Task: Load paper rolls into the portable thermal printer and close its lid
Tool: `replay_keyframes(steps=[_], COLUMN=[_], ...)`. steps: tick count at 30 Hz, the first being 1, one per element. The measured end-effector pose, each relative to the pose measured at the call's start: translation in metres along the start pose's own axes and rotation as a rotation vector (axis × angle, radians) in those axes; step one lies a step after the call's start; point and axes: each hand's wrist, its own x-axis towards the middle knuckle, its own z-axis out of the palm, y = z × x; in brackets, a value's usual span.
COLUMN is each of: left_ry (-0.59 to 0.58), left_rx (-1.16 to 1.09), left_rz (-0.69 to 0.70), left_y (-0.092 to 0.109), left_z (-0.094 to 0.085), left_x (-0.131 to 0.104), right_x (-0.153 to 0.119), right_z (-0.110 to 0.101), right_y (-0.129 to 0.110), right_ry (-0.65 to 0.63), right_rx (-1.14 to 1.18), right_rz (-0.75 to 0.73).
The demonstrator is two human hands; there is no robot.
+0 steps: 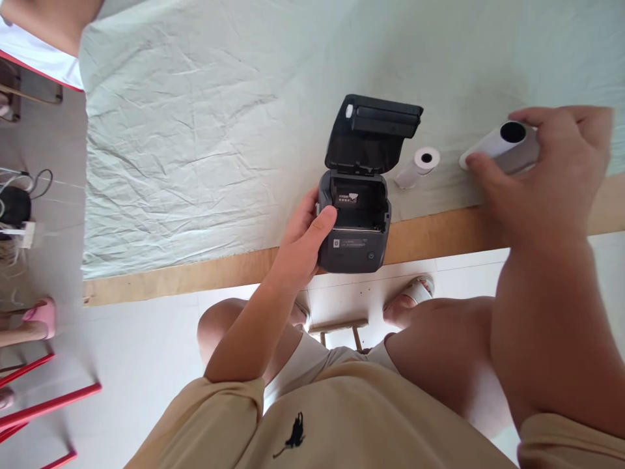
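A small black label printer is held at the table's front edge, its lid swung up and its paper bay showing no roll inside. My left hand grips it by the left side, thumb on the rim of the bay. To the right of the printer a small white paper roll stands on the cloth. Farther right, my right hand has its thumb and fingers closed around a larger white paper roll with a wide dark core.
A pale green cloth covers the table, with a bare wooden edge along the front. Another person's arm reaches in at the top left. Red metal legs and cables are at the left.
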Motion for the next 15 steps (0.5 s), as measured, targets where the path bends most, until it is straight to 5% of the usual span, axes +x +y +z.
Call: replay_keyframes(steps=[3,9,15], left_ry=[0.003,0.023,0.013], left_rx=[0.008,0.029,0.029], left_rz=[0.008,0.001,0.003], left_y=[0.000,0.005,0.005], left_z=[0.001,0.006,0.004], left_x=[-0.001,-0.005,-0.003], right_x=[-0.001,-0.016,-0.017], right_z=[0.001,-0.015,0.002], right_y=[-0.012,-0.054,-0.041], right_ry=[-0.126,-0.259,-0.184], right_rx=[-0.019,0.158,0.184], right_rz=[0.108,0.023,-0.079])
